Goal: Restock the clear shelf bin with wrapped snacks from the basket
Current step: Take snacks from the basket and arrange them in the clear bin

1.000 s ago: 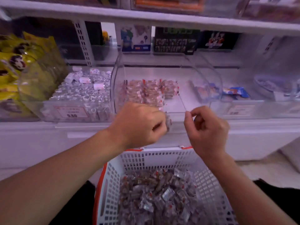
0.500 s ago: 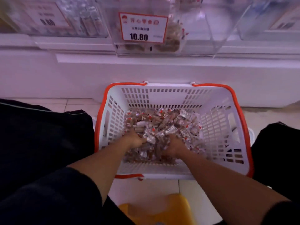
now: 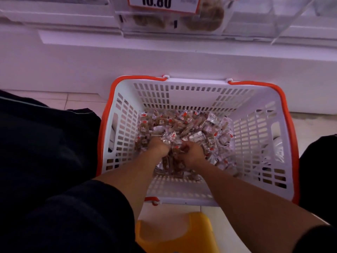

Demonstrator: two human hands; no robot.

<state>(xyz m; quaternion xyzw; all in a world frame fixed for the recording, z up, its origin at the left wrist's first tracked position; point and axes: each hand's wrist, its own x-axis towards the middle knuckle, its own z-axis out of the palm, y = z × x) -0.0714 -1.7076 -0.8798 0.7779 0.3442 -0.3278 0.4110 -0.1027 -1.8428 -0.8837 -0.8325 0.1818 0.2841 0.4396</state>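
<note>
Where the snacks lie: wrapped snacks (image 3: 184, 125) are heaped on the floor of the white basket (image 3: 259, 136), mostly toward its far and middle part.
Left hand: the left hand (image 3: 157, 147) is sunk in the pile, fingers curled closed around a clutch of snacks.
Right hand: the right hand (image 3: 191, 152) is just beside it, likewise closed on snacks.
Basket: an orange rim is seen; it is set on the tiled floor (image 3: 54, 99) between the knees.
Clear shelf bin: the clear shelf bin (image 3: 200, 21) is seen above, on the shelf, with a price tag (image 3: 164, 4) on its front.
Near edge: a yellow stool (image 3: 175, 232) is seen.
</note>
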